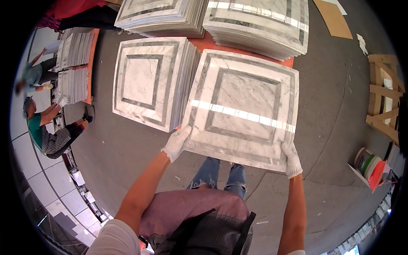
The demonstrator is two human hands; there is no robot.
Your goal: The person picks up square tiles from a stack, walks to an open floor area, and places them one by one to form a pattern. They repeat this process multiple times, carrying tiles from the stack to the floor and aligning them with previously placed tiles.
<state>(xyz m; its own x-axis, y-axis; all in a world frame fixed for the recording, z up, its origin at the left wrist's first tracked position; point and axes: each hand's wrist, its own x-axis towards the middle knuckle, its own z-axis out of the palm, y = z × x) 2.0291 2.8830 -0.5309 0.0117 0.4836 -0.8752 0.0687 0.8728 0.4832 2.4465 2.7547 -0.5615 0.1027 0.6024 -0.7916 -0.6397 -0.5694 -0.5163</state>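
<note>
I am holding the square white marble tile with grey inlaid frames (242, 108) at centre frame, left hand (176, 143) and right hand (291, 159) clamped on its near corners. Next, I judge, it needs level carrying clear of the leaning tile stack (151, 80) upper left.

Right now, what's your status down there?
Both gloved hands, left hand and right hand, grip square white-and-grey marble tile. Tile stack close alongside.

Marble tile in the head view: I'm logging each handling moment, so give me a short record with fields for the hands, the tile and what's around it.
left hand: white glove, grips the tile's near left corner
right hand: white glove, grips the near right corner
marble tile: square, white with grey frame bands, held tilted
tile stacks: on the floor behind it
wooden frame: far right
people: crouched at left
</note>
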